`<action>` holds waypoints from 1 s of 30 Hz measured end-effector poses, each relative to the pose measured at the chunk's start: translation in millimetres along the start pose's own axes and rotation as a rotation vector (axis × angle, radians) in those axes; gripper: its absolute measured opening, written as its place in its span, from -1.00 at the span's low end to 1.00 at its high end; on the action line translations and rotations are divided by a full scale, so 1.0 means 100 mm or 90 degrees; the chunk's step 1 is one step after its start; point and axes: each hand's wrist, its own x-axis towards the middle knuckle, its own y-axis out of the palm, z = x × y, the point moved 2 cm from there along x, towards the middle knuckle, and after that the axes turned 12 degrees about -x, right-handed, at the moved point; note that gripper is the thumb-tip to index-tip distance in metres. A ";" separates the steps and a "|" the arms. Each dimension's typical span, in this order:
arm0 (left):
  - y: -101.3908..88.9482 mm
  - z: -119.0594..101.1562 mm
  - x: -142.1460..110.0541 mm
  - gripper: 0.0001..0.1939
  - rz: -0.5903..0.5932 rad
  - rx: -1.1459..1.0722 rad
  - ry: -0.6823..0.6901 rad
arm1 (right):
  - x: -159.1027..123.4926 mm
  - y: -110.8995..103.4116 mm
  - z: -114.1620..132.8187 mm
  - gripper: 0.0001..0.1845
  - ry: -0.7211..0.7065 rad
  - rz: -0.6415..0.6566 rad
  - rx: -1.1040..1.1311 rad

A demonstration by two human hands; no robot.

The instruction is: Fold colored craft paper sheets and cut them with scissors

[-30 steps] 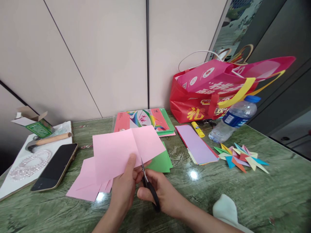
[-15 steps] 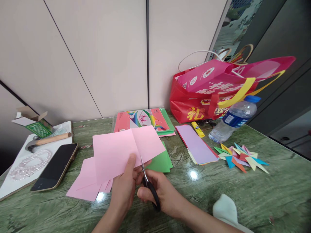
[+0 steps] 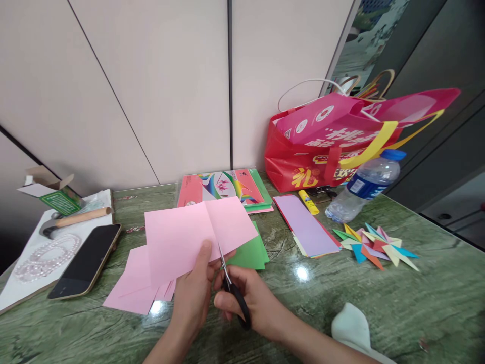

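My left hand (image 3: 195, 293) pinches the lower edge of a creased pink sheet of paper (image 3: 189, 235), holding it up over the green marble table (image 3: 417, 303). My right hand (image 3: 250, 298) grips black-handled scissors (image 3: 233, 288), whose blades point up into the sheet's lower edge along the crease. More pink sheets (image 3: 134, 283) lie on the table under the held sheet, and a green sheet (image 3: 252, 253) lies just behind the scissors.
A phone (image 3: 87, 260), a bead string (image 3: 45, 255), a hammer (image 3: 74, 220) and a small box (image 3: 53, 194) lie at left. A paper pack (image 3: 223, 187), a lilac sheet stack (image 3: 305, 227), a glue stick (image 3: 308, 201), a water bottle (image 3: 364, 184), a red bag (image 3: 333, 136) and folded paper pieces (image 3: 375, 245) lie at back and right.
The scissors have crept very slightly up into the pink sheet; otherwise the hands and paper stay almost still.
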 end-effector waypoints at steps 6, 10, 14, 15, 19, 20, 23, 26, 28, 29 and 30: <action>0.00 -0.01 -0.01 -0.68 0.005 -0.021 0.019 | 0.00 0.00 -0.03 -0.59 0.004 -0.002 0.007; -0.01 -0.01 0.01 -0.66 0.002 -0.021 0.024 | 0.01 0.00 -0.04 -0.57 0.013 -0.009 -0.002; -0.02 0.01 0.03 -0.67 0.010 -0.020 0.020 | 0.02 0.00 -0.04 -0.57 0.012 -0.012 -0.010; -0.02 0.01 0.04 -0.67 0.012 -0.020 0.017 | 0.02 0.00 -0.05 -0.57 0.012 -0.013 -0.010; -0.02 0.01 0.05 -0.66 0.008 -0.014 -0.003 | 0.03 0.00 -0.09 -0.58 0.020 -0.022 -0.008; -0.02 0.01 0.04 -0.66 0.007 -0.015 -0.008 | 0.03 0.00 -0.10 -0.58 0.023 -0.023 -0.006; -0.02 0.01 0.04 -0.65 0.005 -0.024 -0.008 | 0.04 0.00 -0.11 -0.59 0.027 -0.029 -0.002; -0.02 0.01 0.03 -0.65 0.007 -0.030 -0.003 | 0.04 0.00 -0.10 -0.59 0.033 -0.034 -0.007; -0.02 0.01 0.03 -0.66 0.003 -0.032 0.002 | 0.04 0.00 -0.10 -0.59 0.037 -0.036 -0.008; -0.02 0.01 0.04 -0.67 -0.001 -0.031 0.003 | 0.04 0.01 -0.10 -0.58 0.039 -0.036 -0.007; -0.02 0.01 0.04 -0.68 -0.006 -0.030 0.005 | 0.05 0.00 -0.10 -0.58 0.041 -0.037 -0.006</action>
